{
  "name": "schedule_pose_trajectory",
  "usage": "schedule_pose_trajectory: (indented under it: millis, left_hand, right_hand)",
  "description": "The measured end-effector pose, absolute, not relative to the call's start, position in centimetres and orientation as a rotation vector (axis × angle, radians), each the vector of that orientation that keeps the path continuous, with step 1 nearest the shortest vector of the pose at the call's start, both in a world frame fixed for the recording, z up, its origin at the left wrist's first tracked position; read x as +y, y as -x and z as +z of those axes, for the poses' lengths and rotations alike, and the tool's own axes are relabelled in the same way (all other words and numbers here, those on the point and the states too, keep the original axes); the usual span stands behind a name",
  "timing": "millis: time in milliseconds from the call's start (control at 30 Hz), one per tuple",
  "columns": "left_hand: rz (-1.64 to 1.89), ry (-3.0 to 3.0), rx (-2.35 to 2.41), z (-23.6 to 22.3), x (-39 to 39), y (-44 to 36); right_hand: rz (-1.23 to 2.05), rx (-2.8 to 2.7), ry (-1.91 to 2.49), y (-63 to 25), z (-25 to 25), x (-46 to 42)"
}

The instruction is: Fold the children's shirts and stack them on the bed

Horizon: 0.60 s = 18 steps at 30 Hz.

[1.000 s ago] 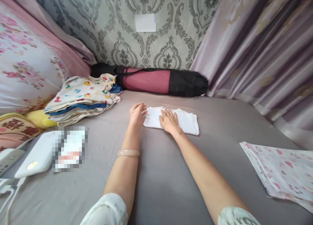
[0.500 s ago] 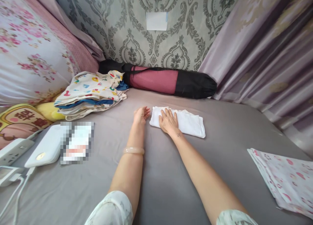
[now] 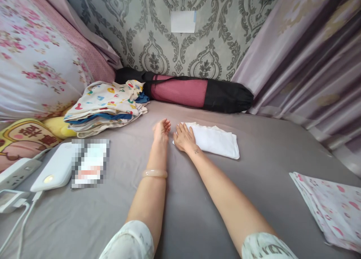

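A folded white cloth [image 3: 216,140] lies flat on the grey bed sheet [image 3: 191,206], with a cream-coloured frilly edge showing along its far side. My right hand [image 3: 184,137] rests palm down on the left end of the cloth, fingers stretched out and a little apart. Just to the left, my left hand [image 3: 162,130] is held on its side over the sheet, apart from the cloth. Its fingers are loosely curved and hold nothing. A pale bangle circles my left forearm.
Folded patterned clothes [image 3: 107,101] are stacked at the left. A black and pink rolled bag [image 3: 180,91] lies along the wall. Near left are a white power bank [image 3: 56,167], a blurred-out phone [image 3: 90,165] and a power strip [image 3: 17,172]. Folded pink-print fabric [image 3: 332,210] sits right.
My right hand has slid left along the white cloth, from nearer its middle to its left end. My left hand has stayed nearly in place.
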<state>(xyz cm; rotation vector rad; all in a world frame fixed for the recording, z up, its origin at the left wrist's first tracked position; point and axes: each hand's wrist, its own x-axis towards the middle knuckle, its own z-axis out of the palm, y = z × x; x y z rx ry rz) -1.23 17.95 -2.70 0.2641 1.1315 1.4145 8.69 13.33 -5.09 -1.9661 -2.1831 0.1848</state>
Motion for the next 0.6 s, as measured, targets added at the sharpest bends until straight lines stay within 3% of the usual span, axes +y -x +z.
schedule_pose_trajectory:
  millis: [367,600]
  left_hand:
    - [1.329,-0.354,1.098,-2.0,17.5,0.0]
    - [0.936,-0.535,0.86,-2.2,16.0,-2.3]
  right_hand:
    - [0.157,-2.107,1.955,-11.0,-2.8,12.3]
    - [0.073,-1.968,2.175,-16.3,-3.2,9.9]
